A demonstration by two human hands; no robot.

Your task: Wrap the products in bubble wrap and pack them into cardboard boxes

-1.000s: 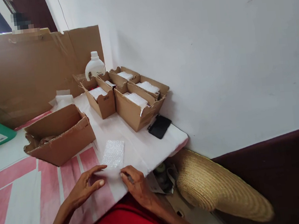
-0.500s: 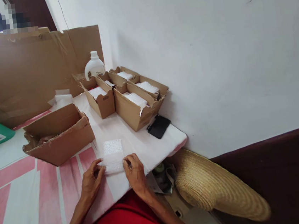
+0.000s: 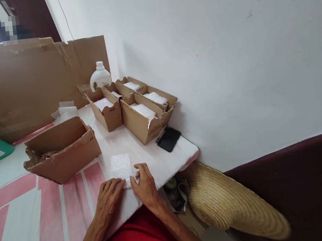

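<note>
A small, flat bubble-wrap packet [image 3: 121, 165] lies on the cloth-covered table in front of me. My left hand [image 3: 109, 197] rests palm down at its near left corner, fingers stretched and the thumb side on the packet's near edge. On the other side, my right hand [image 3: 145, 185] touches the near right corner with its thumb, the fingers spread apart and bent over the right edge. Whatever is inside the wrap cannot be made out.
An open cardboard box [image 3: 64, 157] stands left of the packet. Several cardboard bins [image 3: 141, 128] with bubble-wrapped packets stand beyond it, near a white jug [image 3: 100, 77]. A black flat case [image 3: 169, 138] lies by the table's right edge. A straw hat [image 3: 229, 201] hangs below.
Both hands have let go of the packet's side edges and come closer together at its near edge. The fingers have unfolded from a pinch. The view has shifted slightly.
</note>
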